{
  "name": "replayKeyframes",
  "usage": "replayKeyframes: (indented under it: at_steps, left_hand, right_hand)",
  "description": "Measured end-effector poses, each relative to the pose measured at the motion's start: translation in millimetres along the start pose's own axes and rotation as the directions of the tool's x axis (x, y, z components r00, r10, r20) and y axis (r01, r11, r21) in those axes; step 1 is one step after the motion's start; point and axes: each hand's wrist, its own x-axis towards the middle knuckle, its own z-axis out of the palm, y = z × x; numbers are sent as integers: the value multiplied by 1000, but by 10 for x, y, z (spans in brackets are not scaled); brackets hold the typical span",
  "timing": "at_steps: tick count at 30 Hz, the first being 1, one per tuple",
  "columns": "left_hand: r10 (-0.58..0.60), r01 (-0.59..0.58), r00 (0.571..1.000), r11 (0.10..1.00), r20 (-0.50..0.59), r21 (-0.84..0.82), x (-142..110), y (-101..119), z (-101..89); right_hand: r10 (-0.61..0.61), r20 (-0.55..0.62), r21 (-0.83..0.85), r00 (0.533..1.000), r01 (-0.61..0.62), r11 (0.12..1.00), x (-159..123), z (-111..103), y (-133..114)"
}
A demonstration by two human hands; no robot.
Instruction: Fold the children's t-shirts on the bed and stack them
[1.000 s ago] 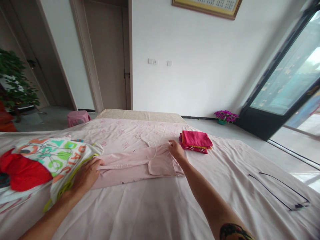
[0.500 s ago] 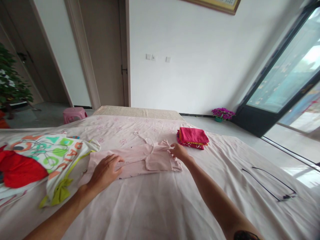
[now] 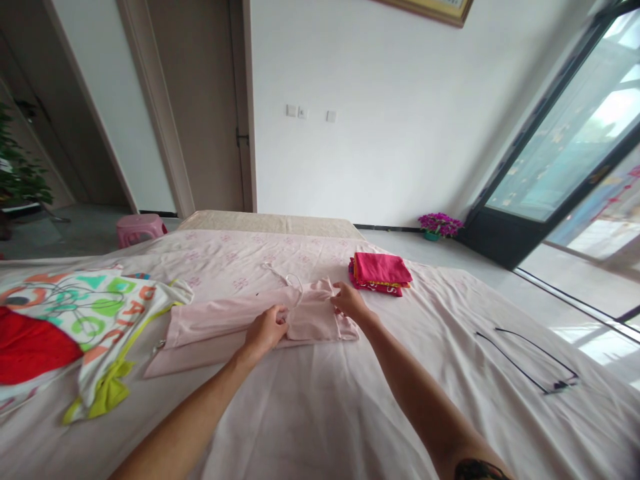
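Pale pink pants [image 3: 215, 320] with a white drawstring [image 3: 296, 283] lie stretched across the bed in front of me, the legs pointing left and the right part folded over on itself. My left hand [image 3: 267, 328] is at the middle of them, fingers curled in a pinch on the cloth beside the folded part. At the right end, my right hand [image 3: 351, 303] pinches the edge of the fold between thumb and fingers. The exact grip of the left fingertips is partly hidden.
A folded stack of red clothes [image 3: 383, 270] sits just beyond my right hand. Glasses [image 3: 555, 387] lie at the right. A printed white shirt [image 3: 115, 307] and red cloth [image 3: 35, 347] are heaped left. A pink stool [image 3: 141, 227] stands behind the bed.
My left hand has slid right along the pants, from their left part to the middle, and its fingers have closed. My right hand stays at the right end. The view has shifted slightly.
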Motion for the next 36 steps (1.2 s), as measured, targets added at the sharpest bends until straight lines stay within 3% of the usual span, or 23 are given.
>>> replayKeyframes:
  at_steps: [4,6,9,12,16,18,20,22,24,27,29,33,36]
  left_hand:
    - [-23,24,1000,991,9,-132,71,-5,27]
    - [-31,32,999,977,12,-212,73,12,33]
    - [-41,45,999,940,19,-339,46,50,-5]
    - [-48,58,998,892,33,-449,22,95,-100]
    - [-50,58,998,833,30,-550,41,185,-246]
    - [-46,49,999,808,20,-587,57,224,-305]
    - [3,-10,1000,810,-14,-587,50,224,-342]
    - [120,-149,989,865,-92,-479,5,165,-341]
    - [290,-323,943,917,-166,-236,-78,51,-294]
    - [452,-447,881,892,-138,69,-226,-144,-169]
    - [472,-456,877,877,-94,149,-297,-228,-96]
    - [457,-421,888,858,-63,293,-326,-245,-70]
    - [457,-423,889,847,-34,321,-302,-226,-107]
  right_hand:
    - [-79,58,-200,995,89,976,-17,37,-3]
    - [-72,50,-193,996,80,978,-18,70,-13]
    - [-60,58,41,997,57,998,-9,79,-28]
    - [-28,122,326,992,-13,945,6,42,-56]
    - [8,181,480,983,-96,872,8,-29,-153]
    - [-20,151,584,988,-73,809,-18,-68,-213]
    - [-81,93,739,992,-15,673,-73,-98,-245]
    - [-144,35,848,989,47,528,-157,-103,-218]
    - [-171,48,873,984,42,487,-262,-75,-126]
    - [-129,229,812,965,-116,572,-410,-8,62]
    - [-75,307,742,949,-190,643,-463,13,142]
    - [1,274,665,962,-190,722,-405,-13,96]
    - [92,184,598,979,-186,780,-255,-1,-7]
